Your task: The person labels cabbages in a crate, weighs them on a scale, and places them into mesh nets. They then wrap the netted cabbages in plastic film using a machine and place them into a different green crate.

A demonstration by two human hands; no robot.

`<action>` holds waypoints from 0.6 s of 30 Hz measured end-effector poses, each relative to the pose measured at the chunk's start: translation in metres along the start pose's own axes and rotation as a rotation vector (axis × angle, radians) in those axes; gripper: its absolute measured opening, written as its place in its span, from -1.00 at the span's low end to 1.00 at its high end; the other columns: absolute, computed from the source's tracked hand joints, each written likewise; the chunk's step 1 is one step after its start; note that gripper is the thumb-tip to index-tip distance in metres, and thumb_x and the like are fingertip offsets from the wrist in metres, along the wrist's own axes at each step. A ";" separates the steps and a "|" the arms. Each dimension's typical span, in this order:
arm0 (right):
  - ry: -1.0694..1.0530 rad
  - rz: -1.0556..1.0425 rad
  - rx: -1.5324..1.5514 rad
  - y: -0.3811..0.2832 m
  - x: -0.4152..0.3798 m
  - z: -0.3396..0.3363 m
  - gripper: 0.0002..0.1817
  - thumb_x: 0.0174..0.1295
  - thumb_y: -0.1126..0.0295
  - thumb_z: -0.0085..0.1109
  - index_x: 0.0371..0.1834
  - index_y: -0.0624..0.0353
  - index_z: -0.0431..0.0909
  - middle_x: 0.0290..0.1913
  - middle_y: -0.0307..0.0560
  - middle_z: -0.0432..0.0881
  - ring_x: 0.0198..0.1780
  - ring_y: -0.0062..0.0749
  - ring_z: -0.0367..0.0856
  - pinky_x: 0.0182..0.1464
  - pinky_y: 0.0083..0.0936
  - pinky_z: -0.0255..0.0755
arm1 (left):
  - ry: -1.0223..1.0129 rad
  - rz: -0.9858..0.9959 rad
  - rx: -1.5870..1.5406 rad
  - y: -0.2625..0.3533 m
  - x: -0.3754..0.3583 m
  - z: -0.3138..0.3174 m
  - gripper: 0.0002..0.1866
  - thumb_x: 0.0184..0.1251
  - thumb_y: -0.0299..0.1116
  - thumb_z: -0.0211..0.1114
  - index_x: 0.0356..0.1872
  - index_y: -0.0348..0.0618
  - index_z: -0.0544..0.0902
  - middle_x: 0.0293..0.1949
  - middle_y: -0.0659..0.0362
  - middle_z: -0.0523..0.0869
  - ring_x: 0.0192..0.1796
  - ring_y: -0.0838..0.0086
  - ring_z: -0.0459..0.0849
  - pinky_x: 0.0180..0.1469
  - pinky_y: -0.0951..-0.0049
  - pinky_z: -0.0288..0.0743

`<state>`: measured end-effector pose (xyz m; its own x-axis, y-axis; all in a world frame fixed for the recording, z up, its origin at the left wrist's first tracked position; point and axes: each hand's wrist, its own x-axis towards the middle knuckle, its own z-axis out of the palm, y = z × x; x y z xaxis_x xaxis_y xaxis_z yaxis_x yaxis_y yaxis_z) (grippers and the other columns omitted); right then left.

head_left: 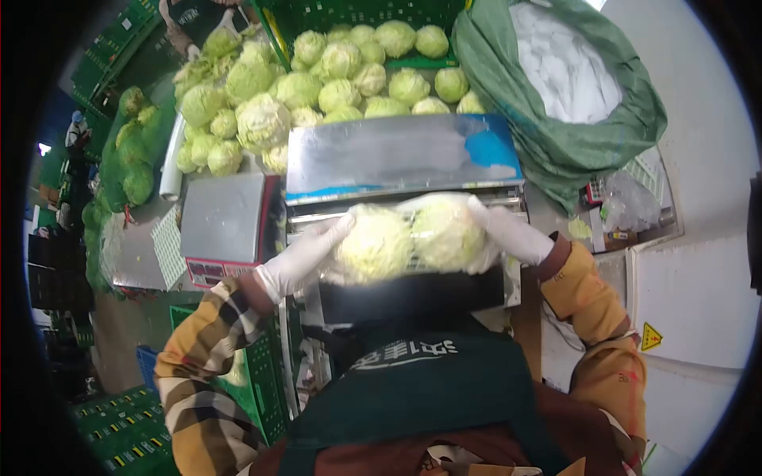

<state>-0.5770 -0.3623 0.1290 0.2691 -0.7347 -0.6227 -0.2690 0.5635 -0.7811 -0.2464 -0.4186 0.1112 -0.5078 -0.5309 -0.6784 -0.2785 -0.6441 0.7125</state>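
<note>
Two pale green cabbages (373,242) sit side by side under shiny clear plastic film, held up between my hands. My left hand (305,252), in a white glove, is closed on the left end of this wrapped pair. On the opposite end, my right hand (512,230), gloved the same way, has its fingers around the film and the cabbage. The pair is over a wrapping machine, between its black plate (413,300) and its metal cover (381,155), which has torn blue film on it. Whether a tray lies under the cabbages is hidden.
A scale (222,218) stands on the left. Loose cabbages (298,90) are heaped behind the machine, with a green crate (278,32) at the back. A green sack (548,151) with white contents stands at right. Another person's hand (193,52) shows at the far left.
</note>
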 end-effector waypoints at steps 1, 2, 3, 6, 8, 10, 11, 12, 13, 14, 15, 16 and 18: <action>-0.054 0.006 0.066 0.024 -0.001 0.010 -0.14 0.43 -0.27 -0.31 -0.10 0.51 0.58 -0.39 0.15 0.70 -0.43 -0.20 0.75 -0.42 -0.46 0.66 | -0.034 -0.156 -0.021 -0.010 -0.010 0.007 -0.25 0.37 0.28 0.09 0.33 -0.12 0.37 0.15 0.07 0.59 -0.05 0.32 0.73 -0.19 0.26 0.69; -0.122 0.154 0.089 0.040 -0.005 0.016 -0.16 0.41 -0.30 -0.36 0.04 0.39 0.53 -0.30 0.13 0.70 -0.41 -0.24 0.74 -0.40 -0.48 0.66 | -0.091 -0.244 -0.040 -0.024 -0.013 0.012 -0.20 0.32 0.37 0.06 0.36 -0.04 0.34 0.19 0.10 0.57 0.06 0.32 0.69 -0.05 0.16 0.67; -0.192 0.302 0.112 0.047 -0.012 0.026 -0.16 0.40 -0.34 -0.41 0.17 0.27 0.48 -0.21 0.11 0.71 -0.38 -0.28 0.73 -0.39 -0.49 0.66 | -0.101 -0.279 -0.056 -0.051 -0.009 0.013 -0.20 0.32 0.37 0.06 0.36 -0.04 0.34 0.19 0.10 0.57 0.06 0.32 0.69 -0.05 0.16 0.67; -0.256 0.457 0.233 0.097 -0.004 0.050 -0.08 0.34 -0.43 -0.44 0.24 0.25 0.42 -0.15 0.14 0.70 -0.42 -0.26 0.72 -0.36 -0.47 0.66 | -0.278 -0.499 -0.305 -0.103 0.005 0.020 -0.21 0.36 0.40 -0.11 0.40 0.04 0.32 0.23 0.10 0.58 0.20 0.35 0.62 -0.01 0.23 0.68; -0.443 0.583 0.836 0.139 0.007 0.044 -0.10 0.35 -0.42 -0.42 0.28 0.24 0.38 -0.09 0.16 0.68 -0.35 -0.24 0.73 -0.27 -0.45 0.66 | -0.263 -0.507 -0.348 -0.117 0.010 0.017 -0.23 0.38 0.38 -0.12 0.38 0.01 0.34 0.21 0.09 0.58 0.18 0.36 0.63 -0.04 0.25 0.68; -0.246 0.503 0.902 0.141 -0.004 0.046 -0.20 0.39 -0.31 -0.25 0.33 0.22 0.32 0.04 0.19 0.63 -0.09 -0.19 0.70 0.04 -0.36 0.59 | -0.249 -0.511 -0.387 -0.132 0.011 0.008 -0.24 0.40 0.36 -0.13 0.36 -0.03 0.36 0.20 0.09 0.59 0.17 0.36 0.64 -0.06 0.26 0.69; -0.248 0.505 0.903 0.145 -0.014 0.045 -0.20 0.39 -0.31 -0.25 0.33 0.22 0.32 0.04 0.19 0.63 -0.09 -0.19 0.70 0.04 -0.36 0.59 | -0.159 -0.552 -0.335 -0.141 0.006 -0.001 -0.29 0.40 0.32 -0.04 0.32 -0.02 0.40 0.19 0.13 0.59 0.18 0.36 0.61 0.06 0.28 0.60; -0.163 0.391 0.757 0.152 -0.025 0.039 -0.26 0.40 -0.24 -0.16 0.34 0.20 0.30 0.08 0.15 0.61 -0.01 -0.17 0.67 0.12 -0.34 0.53 | -0.068 -0.589 -0.280 -0.147 0.000 -0.005 -0.34 0.40 0.27 0.06 0.28 -0.01 0.45 0.18 0.16 0.58 0.19 0.36 0.59 0.17 0.29 0.52; -0.079 0.275 0.613 0.155 -0.034 0.038 -0.30 0.41 -0.17 -0.08 0.36 0.19 0.28 0.12 0.12 0.60 0.07 -0.15 0.63 0.20 -0.32 0.47 | -0.065 -0.590 -0.276 -0.150 -0.012 -0.002 -0.34 0.40 0.27 0.06 0.28 -0.01 0.45 0.18 0.16 0.58 0.19 0.36 0.59 0.17 0.29 0.52; 0.020 0.146 0.629 0.154 -0.043 0.042 -0.50 0.39 0.11 0.12 0.22 0.26 0.44 0.15 0.05 0.60 0.07 -0.18 0.63 0.19 -0.38 0.45 | 0.037 -0.317 -0.288 -0.153 -0.031 0.004 -0.47 0.42 0.11 0.14 0.19 -0.07 0.52 0.15 0.14 0.60 0.16 0.37 0.60 0.16 0.33 0.52; 0.017 0.145 0.633 0.161 -0.049 0.044 -0.50 0.39 0.11 0.12 0.22 0.26 0.44 0.15 0.05 0.60 0.07 -0.18 0.63 0.19 -0.38 0.45 | 0.137 -0.042 -0.295 -0.158 -0.046 0.009 -0.60 0.43 -0.06 0.22 0.09 -0.13 0.59 0.11 0.13 0.61 0.13 0.39 0.62 0.15 0.37 0.52; 0.203 -0.184 0.123 0.170 -0.054 0.044 -0.63 0.33 0.24 0.18 0.07 0.27 0.53 0.11 0.01 0.63 0.08 -0.22 0.64 0.17 -0.41 0.46 | 0.160 0.107 -0.162 -0.165 -0.055 0.014 -0.71 0.40 -0.21 0.26 -0.01 -0.17 0.62 0.08 0.12 0.62 0.10 0.43 0.62 0.14 0.40 0.51; 0.477 -0.486 -0.252 0.173 -0.059 0.053 -0.86 0.19 0.49 0.30 -0.24 0.33 0.65 -0.02 0.02 0.69 0.03 -0.28 0.66 0.11 -0.46 0.47 | 0.277 0.376 -0.058 -0.177 -0.063 0.031 -0.94 0.32 -0.51 0.30 -0.23 -0.26 0.64 -0.13 0.15 0.66 -0.08 0.57 0.62 0.05 0.48 0.48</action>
<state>-0.5908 -0.2011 0.0280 -0.0047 -0.9971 -0.0755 -0.4416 0.0698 -0.8945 -0.1907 -0.2544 0.0332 -0.3259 -0.8550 -0.4035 -0.0668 -0.4050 0.9119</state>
